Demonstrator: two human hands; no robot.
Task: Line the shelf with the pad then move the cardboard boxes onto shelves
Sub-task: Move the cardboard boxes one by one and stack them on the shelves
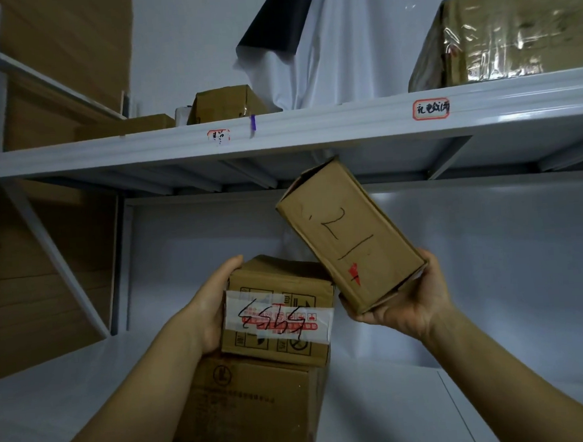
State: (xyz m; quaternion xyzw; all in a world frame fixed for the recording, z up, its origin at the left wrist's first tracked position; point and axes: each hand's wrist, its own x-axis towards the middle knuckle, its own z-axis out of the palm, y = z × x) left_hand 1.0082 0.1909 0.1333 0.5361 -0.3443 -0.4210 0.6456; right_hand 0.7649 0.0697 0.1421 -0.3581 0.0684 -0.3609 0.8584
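Fingers of my right hand (405, 297) cup the pen-marked brown cardboard box (349, 237) from beneath, aiming it shelfward; my left hand (210, 307) clasps the white-taped brown carton (279, 315), steadying it.

There were six cardboard boxes. Three sat on the upper shelf (312, 130): a flat box (124, 126), a small box (230, 103) and a large wrapped box (511, 36). Three more were lower down: a taped box (278, 310), a bigger box (253, 404) beneath it and a tilted box (345, 231). Two hands showed, a left hand (213, 307) and a right hand (411, 299). Two shelves were in view, counting the lower shelf (72, 405). The upper shelf's edge carried two red-bordered labels, a left label (218, 137) and a right label (430, 108), and one purple mark (253, 124). One white sheet (341, 47) hung behind.
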